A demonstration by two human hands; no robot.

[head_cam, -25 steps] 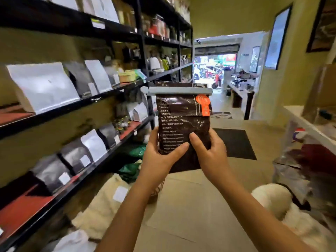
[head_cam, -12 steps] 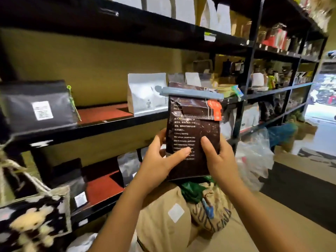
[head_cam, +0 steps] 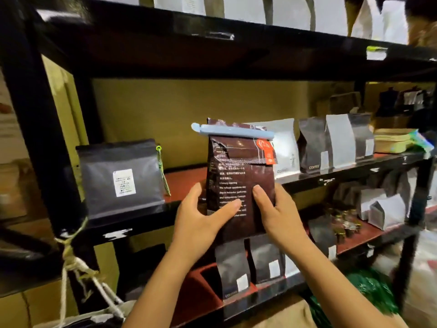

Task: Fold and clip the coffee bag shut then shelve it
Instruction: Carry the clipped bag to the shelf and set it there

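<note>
Black shelving (head_cam: pixel 236 55) fills my view; my left hand (head_cam: pixel 201 216) and right hand (head_cam: pixel 276 214) each clasp one brown coffee bag (head_cam: pixel 241 176), upright before the middle shelf, one blue clip (head_cam: pixel 233 132) across its folded top.

Black metal shelving (head_cam: pixel 236 53) against an olive-yellow wall (head_cam: pixel 153 110); red-brown shelf boards (head_cam: pixel 184 183); dim light; pale floor (head_cam: pixel 423 280) at far right.

Two bare forearms, no sleeves in view. Left hand (head_cam: pixel 201 216) and right hand (head_cam: pixel 279 214): no rings, watch, gloves or bands. Nails short, unpainted.
</note>
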